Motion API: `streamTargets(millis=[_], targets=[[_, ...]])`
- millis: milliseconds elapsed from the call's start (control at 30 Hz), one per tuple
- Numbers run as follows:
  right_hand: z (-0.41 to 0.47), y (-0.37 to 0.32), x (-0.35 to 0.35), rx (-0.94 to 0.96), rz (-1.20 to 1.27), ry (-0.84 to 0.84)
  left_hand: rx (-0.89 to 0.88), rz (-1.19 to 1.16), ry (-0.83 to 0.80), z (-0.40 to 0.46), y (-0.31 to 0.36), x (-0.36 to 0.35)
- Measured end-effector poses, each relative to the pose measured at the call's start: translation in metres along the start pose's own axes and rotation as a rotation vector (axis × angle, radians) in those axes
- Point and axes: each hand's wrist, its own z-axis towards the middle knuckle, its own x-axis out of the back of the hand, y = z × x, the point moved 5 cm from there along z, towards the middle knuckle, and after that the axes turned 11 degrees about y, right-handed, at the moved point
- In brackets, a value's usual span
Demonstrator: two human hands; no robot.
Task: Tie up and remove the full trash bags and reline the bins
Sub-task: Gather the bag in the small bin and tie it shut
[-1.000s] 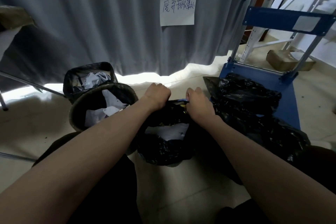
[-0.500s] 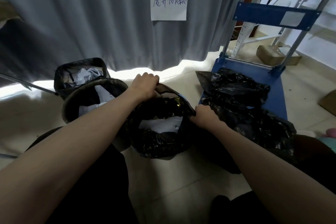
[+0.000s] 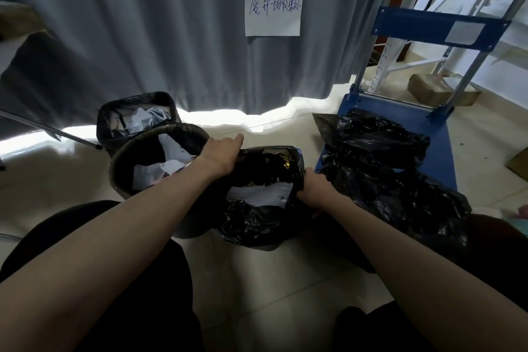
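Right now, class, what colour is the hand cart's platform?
Blue, seen in the head view: the hand cart.

Bare floor (image 3: 274,280): open at near edge, between both forearms. Left side: round bin (image 3: 128,163) and square bin (image 3: 114,117) touching, blocking. Right side: loose black bags (image 3: 385,168) piled over blue trolley (image 3: 440,151). Far edge: grey curtain (image 3: 143,37) closes passage.
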Motion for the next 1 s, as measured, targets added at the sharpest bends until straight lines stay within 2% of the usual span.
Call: streamTargets(millis=[200,467,633,800,900,1000], targets=[[0.009,-0.004,-0.011,-0.014,-0.003,0.015,0.179,-0.171,-0.142,-0.013,-0.008,-0.029],[0.021,-0.013,-0.01,0.118,-0.054,0.103,0.212,-0.206,-0.214,-0.014,-0.024,-0.042],[0.02,-0.011,0.01,0.095,-0.1,0.222,0.208,-0.155,-0.146,-0.015,-0.038,-0.026],[0.014,-0.022,0.047,0.094,-0.208,0.577,0.202,-0.177,0.024,-0.009,-0.032,0.005],[0.008,-0.021,0.06,0.047,-0.05,0.618,0.226,-0.206,0.145,-0.006,-0.031,0.026],[0.002,-0.018,0.062,0.096,0.101,0.576,0.233,-0.23,0.217,-0.01,-0.031,0.04]])
